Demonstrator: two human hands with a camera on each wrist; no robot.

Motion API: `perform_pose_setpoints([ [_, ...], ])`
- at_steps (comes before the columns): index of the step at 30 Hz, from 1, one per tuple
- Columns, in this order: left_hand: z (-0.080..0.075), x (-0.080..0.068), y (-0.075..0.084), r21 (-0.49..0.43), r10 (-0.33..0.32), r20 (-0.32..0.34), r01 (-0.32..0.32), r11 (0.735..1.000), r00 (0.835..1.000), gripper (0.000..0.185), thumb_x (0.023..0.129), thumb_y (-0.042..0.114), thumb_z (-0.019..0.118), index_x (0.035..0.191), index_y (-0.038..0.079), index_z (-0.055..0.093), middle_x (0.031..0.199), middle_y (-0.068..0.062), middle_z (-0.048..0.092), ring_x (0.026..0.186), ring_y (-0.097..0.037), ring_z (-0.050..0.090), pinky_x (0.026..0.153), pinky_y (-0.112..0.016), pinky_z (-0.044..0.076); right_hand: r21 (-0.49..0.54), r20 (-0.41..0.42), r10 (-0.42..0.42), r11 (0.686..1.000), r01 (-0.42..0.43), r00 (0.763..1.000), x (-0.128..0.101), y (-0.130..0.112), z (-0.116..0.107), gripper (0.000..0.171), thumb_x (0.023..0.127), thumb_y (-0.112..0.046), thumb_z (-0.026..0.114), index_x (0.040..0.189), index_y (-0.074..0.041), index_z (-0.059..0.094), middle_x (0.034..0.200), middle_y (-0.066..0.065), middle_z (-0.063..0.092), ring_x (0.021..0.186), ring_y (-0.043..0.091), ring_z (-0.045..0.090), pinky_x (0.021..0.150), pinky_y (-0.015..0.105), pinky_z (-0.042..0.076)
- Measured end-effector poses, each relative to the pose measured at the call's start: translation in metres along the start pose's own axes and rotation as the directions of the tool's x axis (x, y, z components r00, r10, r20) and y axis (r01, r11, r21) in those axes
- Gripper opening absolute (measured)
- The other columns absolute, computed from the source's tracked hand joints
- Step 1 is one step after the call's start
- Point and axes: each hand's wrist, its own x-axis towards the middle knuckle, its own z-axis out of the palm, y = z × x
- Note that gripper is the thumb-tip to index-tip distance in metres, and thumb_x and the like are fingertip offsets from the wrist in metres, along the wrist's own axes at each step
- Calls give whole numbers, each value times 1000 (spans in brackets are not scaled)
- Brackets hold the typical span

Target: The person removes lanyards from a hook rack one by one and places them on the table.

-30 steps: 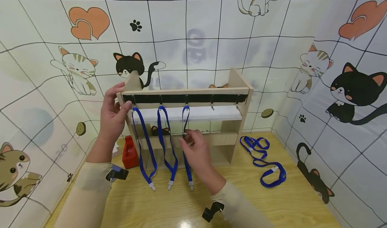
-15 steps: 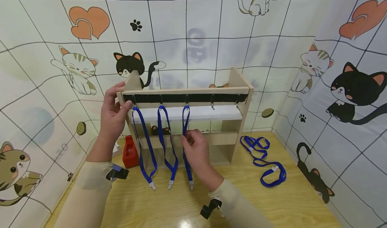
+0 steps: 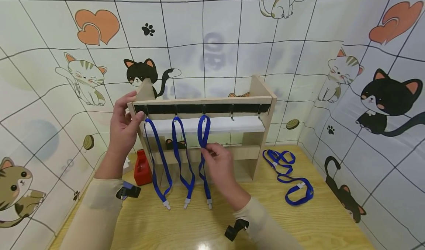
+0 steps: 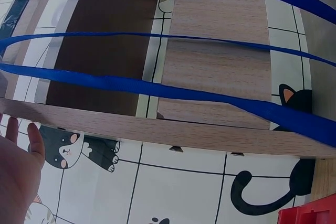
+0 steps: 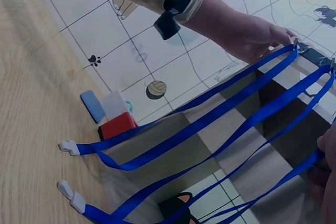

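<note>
Cream long sleeves (image 3: 96, 209) (snug), black wrist-mounted cameras (image 3: 128, 191) strapped on.

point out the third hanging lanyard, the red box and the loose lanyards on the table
third hanging lanyard (image 3: 203, 132), head view, on the loop just under its hook
red box (image 3: 142, 169), head view, on its front face
loose lanyards (image 3: 299, 191), head view, on the nearer blue loop

The wooden rack (image 3: 202, 132) is seen from above and in front by the head view. It is viewed very close from below by the left wrist, sideways along its blue lanyards (image 5: 220, 124) by the right wrist; both are shared.
</note>
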Motion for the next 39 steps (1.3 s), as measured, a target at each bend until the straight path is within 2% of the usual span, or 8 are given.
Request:
perform_pose_setpoints([
  [7, 1, 0, 0, 2, -2, 2, 2, 1000, 1000, 51, 109, 4, 67, 157, 3, 49, 170, -4, 44, 151, -40, 42, 108, -31, 51, 1, 9, -52, 999, 52, 999, 7, -6, -11, 4, 101, -5, 80, 100, -3, 84, 95, 4, 83, 78, 16, 73, 68, 28, 62],
  [12, 1, -1, -1, 9, -7, 3, 7, 1000, 1000, 51, 109, 5, 67, 157, 6, 50, 170, -3, 44, 151, -39, 43, 107, -31, 51, -26, 1, -125, 992, 125, 992, 12, -9, -18, 6, 100, -2, 81, 97, -6, 84, 94, 3, 82, 76, 14, 73, 68, 28, 62],
  [16, 2, -1, -2, 22, -16, 2, 16, 1000, 1000, 51, 110, 6, 67, 158, 8, 50, 170, -1, 44, 151, -34, 45, 107, -32, 51, -54, 29, -193, 979, 194, 981, 14, -16, -27, 5, 101, -5, 82, 96, -5, 84, 94, 2, 81, 78, 14, 72, 69, 28, 62],
  [20, 2, 0, -2, 29, -12, 1, 12, 1000, 1000, 51, 110, 6, 67, 157, 8, 50, 170, -1, 45, 149, -32, 46, 106, -32, 51, -87, 92, -264, 958, 272, 960, 16, -22, -40, 5, 100, -4, 83, 95, -4, 83, 91, 2, 78, 78, 14, 70, 67, 27, 60],
  [26, 2, 0, -1, 26, 9, -2, -9, 1000, 1000, 50, 109, 5, 67, 157, 7, 51, 170, -3, 45, 150, -31, 44, 107, -34, 48, -96, 211, -341, 925, 367, 916, 22, -24, -63, 6, 97, 1, 84, 96, -4, 81, 91, 1, 72, 74, 12, 63, 62, 25, 55],
  [31, 1, -1, -1, 38, 2, -5, -1, 999, 1000, 50, 110, 6, 66, 158, 8, 50, 170, -1, 45, 150, -29, 45, 107, -33, 49, -135, 267, -402, 884, 447, 876, 25, -22, -84, 10, 93, 4, 86, 95, -4, 81, 93, 4, 75, 74, 12, 68, 63, 25, 58],
  [35, 0, -2, -1, 37, -1, -9, 2, 999, 1000, 51, 110, 6, 66, 158, 8, 50, 170, -1, 45, 149, -30, 46, 107, -33, 49, -191, 321, -415, 852, 487, 852, 29, -22, -106, 11, 92, 3, 87, 94, -7, 80, 94, 1, 75, 75, 11, 67, 63, 24, 58],
  [39, 0, -2, -2, 29, 1, -11, -1, 1000, 1000, 51, 110, 6, 66, 158, 8, 51, 170, -1, 45, 151, -32, 44, 109, -33, 49, -226, 355, -399, 841, 492, 846, 32, -21, -130, 13, 93, 4, 86, 95, -8, 80, 93, -2, 73, 74, 9, 64, 62, 24, 55],
])
